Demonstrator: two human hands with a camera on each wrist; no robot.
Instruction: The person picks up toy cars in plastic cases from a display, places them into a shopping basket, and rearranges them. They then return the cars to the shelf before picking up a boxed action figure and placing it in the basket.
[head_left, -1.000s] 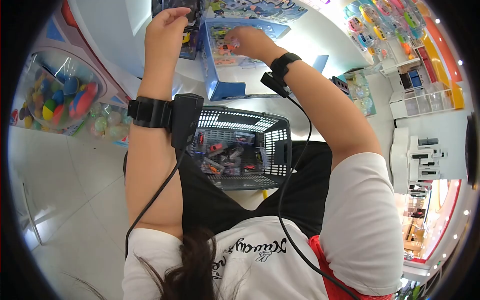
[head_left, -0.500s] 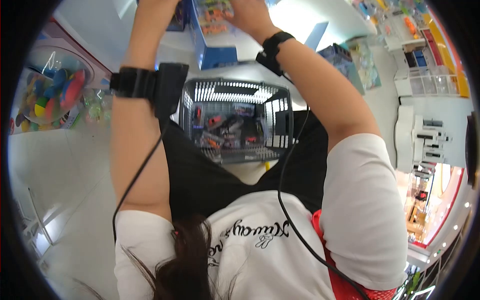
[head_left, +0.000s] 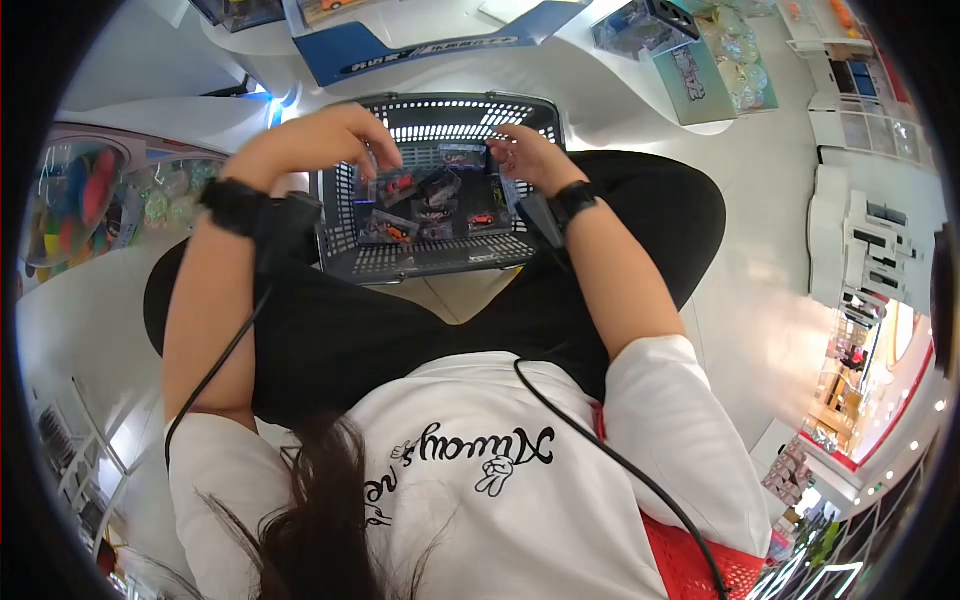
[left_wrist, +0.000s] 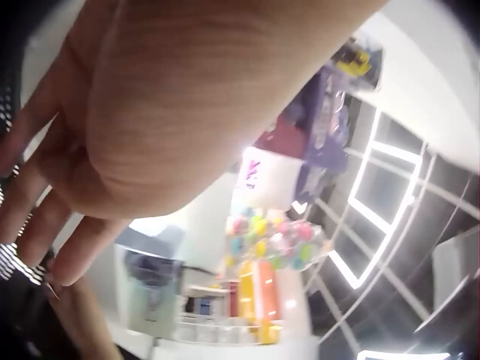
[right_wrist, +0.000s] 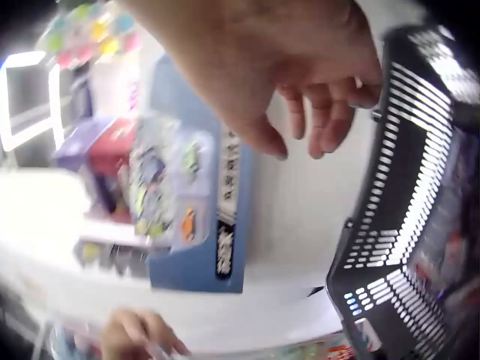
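The left hand (head_left: 315,143) and right hand (head_left: 533,160) have come back from the counter (head_left: 572,75) beyond the basket (head_left: 440,262) to its two sides, so reaching there seems paused. Both grips look released; packaged toy cars (head_left: 435,212) lie inside the basket.

Toy shop, shopping basket (head_left: 430,266), packaged toy cars (head_left: 482,219), display box (head_left: 400,64)

Hands: two — left hand (head_left: 318,145) and right hand (head_left: 535,162), with two wrist straps (head_left: 235,207), one per arm. Basket (head_left: 440,267): one, centre. Car packs (head_left: 485,222) inside: at least six, overlap preventing an exact figure. Blue display box (head_left: 335,62): one, far side. Clear box (head_left: 635,32) at far right: one. Balls (head_left: 95,190) at left: several — exact number indeterminable.
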